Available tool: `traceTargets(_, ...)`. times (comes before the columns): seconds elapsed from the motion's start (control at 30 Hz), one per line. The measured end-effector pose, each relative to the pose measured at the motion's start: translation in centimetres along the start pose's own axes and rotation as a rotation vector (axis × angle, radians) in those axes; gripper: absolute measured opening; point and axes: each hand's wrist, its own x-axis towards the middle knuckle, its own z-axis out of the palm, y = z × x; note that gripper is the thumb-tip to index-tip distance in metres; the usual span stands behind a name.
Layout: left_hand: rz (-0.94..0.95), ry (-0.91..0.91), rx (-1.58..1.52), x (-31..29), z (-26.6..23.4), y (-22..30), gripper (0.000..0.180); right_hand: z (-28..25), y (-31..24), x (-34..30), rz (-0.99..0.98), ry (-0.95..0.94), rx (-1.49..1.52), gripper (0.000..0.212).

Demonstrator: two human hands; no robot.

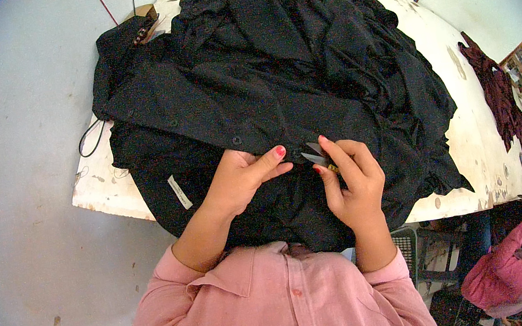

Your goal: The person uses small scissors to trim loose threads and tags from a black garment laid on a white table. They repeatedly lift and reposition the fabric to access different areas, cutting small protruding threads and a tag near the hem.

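A large black buttoned garment (pixel 242 85), heaped in folds, covers most of the table in front of me. My left hand (pixel 243 176) pinches its front edge just below a black button (pixel 237 141), thumb on top and pointing right. In my right hand (pixel 352 179) is a small pair of thread snips (pixel 315 155), held between thumb and fingers. Their two pointed blades are spread apart and aim left at the cloth edge, close to my left thumb. A white label (pixel 179 193) shows on the black cloth to the left of my left wrist.
The pale, stained table (pixel 456 201) shows around the cloth, with a thin black cord (pixel 90 140) at its left edge. A brown object (pixel 146 13) stands at the far left. Maroon cloth (pixel 496 90) hangs over the right side. At lower right, a person in pink (pixel 503 272) is near a dark chair (pixel 436 248).
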Motion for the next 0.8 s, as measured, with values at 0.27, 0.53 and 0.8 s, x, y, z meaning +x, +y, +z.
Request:
traceTargets(0.27,-0.018,-0.035,0.015,0.0,-0.1,0.1,0.029,-0.1,0.1,0.0,-0.112,-0.058,-0.064,0.039)
traceTargets(0.53,-0.014,0.032,-0.015,-0.1,0.3,0.3,0.026,0.7,0.8,-0.2,0.064,-0.113,0.142,0.048)
traceTargets(0.8,-0.018,0.149,-0.086,0.0,-0.7,1.4,0.028,-2.3,0.8,1.3,0.262,-0.117,0.031,0.054)
